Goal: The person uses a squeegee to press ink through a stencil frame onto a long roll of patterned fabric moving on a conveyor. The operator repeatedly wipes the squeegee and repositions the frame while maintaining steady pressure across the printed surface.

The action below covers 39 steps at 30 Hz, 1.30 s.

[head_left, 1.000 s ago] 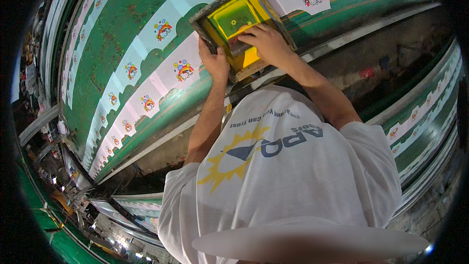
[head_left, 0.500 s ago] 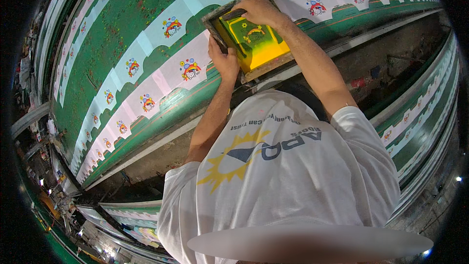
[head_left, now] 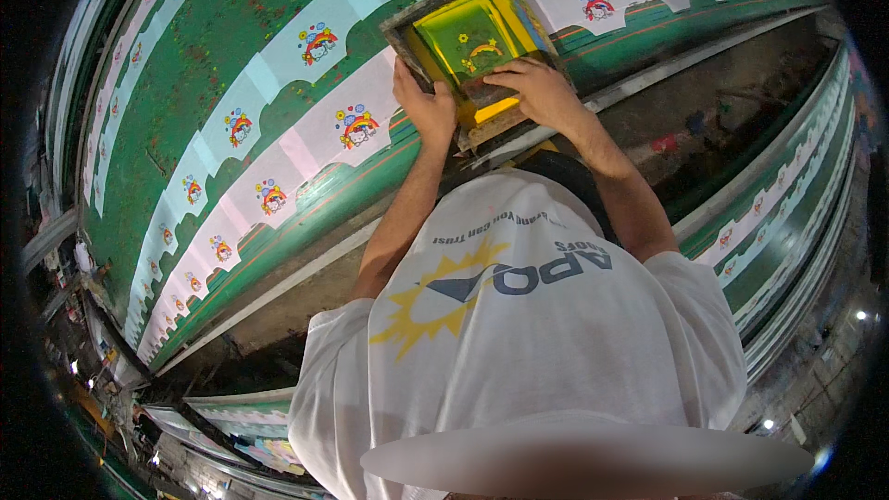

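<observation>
A wooden-framed printing screen [head_left: 400,34] lies on the row of pale pink fabric pieces [head_left: 310,153], its mesh smeared with yellow ink [head_left: 495,109]. My left hand [head_left: 429,111] grips the frame's left side, thumb on the inner edge and fingers around the outside. Inside the frame, at the end nearest me, my right hand [head_left: 542,94] is closed on a dark squeegee [head_left: 480,93] pressed to the mesh. A small rainbow design [head_left: 480,57] shows through the mesh beyond the squeegee. The fabric under the screen is hidden.
A long green table [head_left: 185,213] runs across the view, with a light blue row of printed pieces [head_left: 347,14] beyond the pink one. A metal rail [head_left: 306,264] edges its near side. More green tables with printed pieces [head_left: 741,222] stand to the right, past a dark gap.
My right hand has drawn the squeegee from the far end of the screen toward me, leaving a thinner yellow-green film. My left hand stays on the frame.
</observation>
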Motion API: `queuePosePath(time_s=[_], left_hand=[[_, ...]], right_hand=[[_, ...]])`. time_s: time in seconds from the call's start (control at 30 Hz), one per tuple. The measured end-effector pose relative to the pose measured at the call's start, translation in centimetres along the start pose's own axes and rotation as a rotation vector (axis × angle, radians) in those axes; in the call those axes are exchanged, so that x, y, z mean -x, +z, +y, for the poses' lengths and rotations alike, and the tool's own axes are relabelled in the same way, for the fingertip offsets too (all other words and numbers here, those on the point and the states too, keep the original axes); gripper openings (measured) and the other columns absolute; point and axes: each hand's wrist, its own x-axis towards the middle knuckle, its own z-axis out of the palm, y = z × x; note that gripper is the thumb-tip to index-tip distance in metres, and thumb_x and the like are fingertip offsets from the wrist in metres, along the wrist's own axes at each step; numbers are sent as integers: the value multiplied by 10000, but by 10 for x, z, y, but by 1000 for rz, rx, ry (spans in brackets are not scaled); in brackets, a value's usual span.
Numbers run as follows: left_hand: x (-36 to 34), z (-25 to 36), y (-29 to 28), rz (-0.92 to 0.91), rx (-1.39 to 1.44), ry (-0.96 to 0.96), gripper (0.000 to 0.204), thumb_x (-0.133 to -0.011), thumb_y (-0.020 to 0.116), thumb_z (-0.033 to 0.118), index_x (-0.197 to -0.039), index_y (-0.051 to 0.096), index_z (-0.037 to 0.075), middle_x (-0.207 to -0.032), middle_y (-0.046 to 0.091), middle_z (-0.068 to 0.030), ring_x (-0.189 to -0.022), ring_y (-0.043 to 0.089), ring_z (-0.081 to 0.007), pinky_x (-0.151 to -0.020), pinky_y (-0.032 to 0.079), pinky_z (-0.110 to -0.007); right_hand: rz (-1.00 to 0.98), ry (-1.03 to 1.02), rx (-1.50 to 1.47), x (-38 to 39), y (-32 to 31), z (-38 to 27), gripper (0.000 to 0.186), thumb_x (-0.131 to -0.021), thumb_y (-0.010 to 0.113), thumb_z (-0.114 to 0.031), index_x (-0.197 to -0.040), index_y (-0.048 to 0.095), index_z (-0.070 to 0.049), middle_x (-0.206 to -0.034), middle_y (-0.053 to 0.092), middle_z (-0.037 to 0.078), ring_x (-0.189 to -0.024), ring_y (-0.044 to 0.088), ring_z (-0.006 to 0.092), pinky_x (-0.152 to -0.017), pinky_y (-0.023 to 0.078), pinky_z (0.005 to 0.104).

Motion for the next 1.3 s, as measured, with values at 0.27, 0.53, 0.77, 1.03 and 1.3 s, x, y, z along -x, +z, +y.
queuePosePath(time_s=[0.27, 0.53, 0.77, 1.03, 1.3], left_hand=[[-1, -3, 1, 19, 8, -46, 900, -803, 730, 23, -1642, 415, -58, -1587, 515, -296, -1461, 473, -484, -1260, 351, -536], [3, 41, 30, 45, 74, 58, 884, -855, 678, -12, -1684, 371, -29, -1683, 431, -273, -1538, 412, -442, -1292, 317, -508], [2, 113, 149, 33, 38, 140, 877, -896, 640, 57, -1688, 289, -81, -1696, 394, -300, -1581, 341, -466, -1309, 259, -537], [-4, 143, 236, 41, 87, 68, 848, -862, 636, -8, -1662, 357, -61, -1622, 449, -294, -1513, 427, -468, -1276, 330, -508], [-10, 147, 237, -31, 127, -135, 823, -828, 646, -39, -1623, 428, -39, -1543, 494, -265, -1422, 502, -441, -1235, 384, -486]], right_hand=[[4, -28, 31, 10, -2, -1, 631, -817, 732, 0, -1411, 733, -213, -1395, 697, 43, -1307, 646, 305, -1128, 533, 454], [90, -119, -7, 24, -26, 47, 586, -796, 756, -21, -1361, 754, -176, -1352, 697, 69, -1289, 645, 323, -1138, 519, 471], [132, -92, 7, 59, -93, 157, 592, -829, 728, 9, -1385, 748, -192, -1391, 689, 60, -1309, 637, 336, -1159, 511, 472], [121, -106, -11, 72, -126, 241, 601, -816, 747, -2, -1390, 740, -179, -1390, 677, 74, -1310, 625, 333, -1163, 499, 471], [53, -150, 14, 64, -129, 248, 600, -812, 812, -56, -1398, 723, -149, -1361, 679, 88, -1290, 628, 332, -1138, 514, 477]])
